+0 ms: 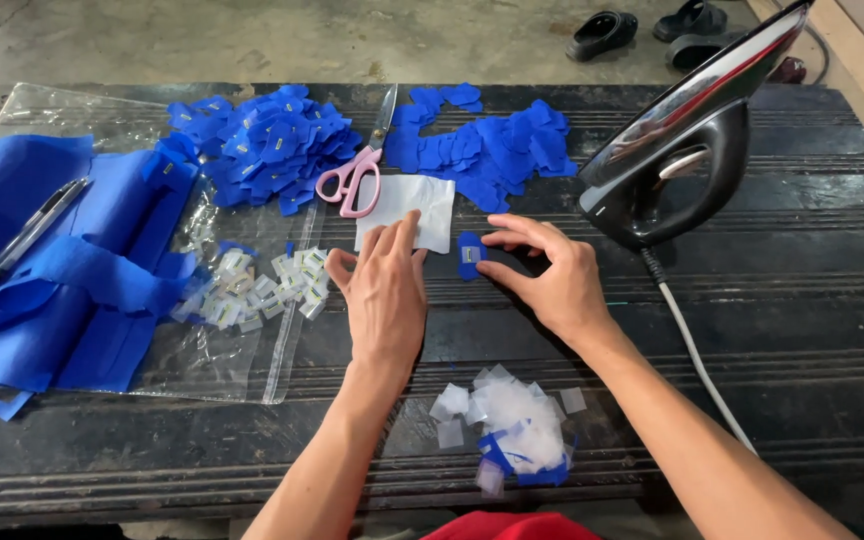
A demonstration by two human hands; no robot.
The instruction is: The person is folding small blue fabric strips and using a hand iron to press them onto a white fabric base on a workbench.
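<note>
A: Dark ridged workbench (812,330). Blue fabric lengths (52,270) at left with a pen (27,232) on top; clear plastic bag (252,340) beside. Black iron (677,150) upright at right, cord trailing off.

B: Two heaps of blue cut pieces (262,145) (492,145) at far edge, pink-handled scissors (357,165) between. Small white labels (252,285) on the bag; white and blue offcuts (512,425) near edge.

A: Left hand (384,295) flat, fingers together, pressing the lower edge of the white cloth sheet (407,210).

B: Right hand (550,275) half-curled, fingertips touching one blue patch (469,255) with a pale label at centre; nothing pinched or lifted. Patch on the bench, between hands, just right of the sheet.

A: Step, by judgement: positioning labelled patch for pressing.

B: Next likely calls for label kept centred, patch flat, fingers away from the iron.
</note>
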